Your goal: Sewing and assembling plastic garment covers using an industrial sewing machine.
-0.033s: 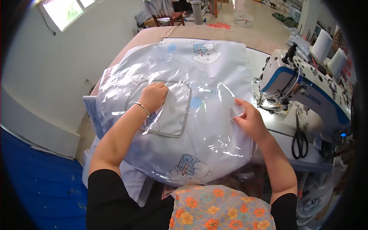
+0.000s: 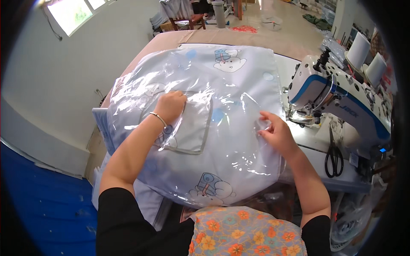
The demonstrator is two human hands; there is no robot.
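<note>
Bedding pack (image 2: 226, 128): soft, light, slippery in clear film; best gripped at edges. Left hand (image 2: 170, 106) curled, pressing pocket (image 2: 190, 128); right hand (image 2: 275, 134) fingers pinching film.

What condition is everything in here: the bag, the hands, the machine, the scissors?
Clear plastic bag: lying flat on the table, stuffed with pale blue printed bedding.
Bag pocket: flat on top of the bag.
Left hand: fist pressing down at the pocket.
Right hand: fingers pinching the bag's right edge.
Sewing machine: nothing under its needle.
Scissors: closed, lying flat.
</note>
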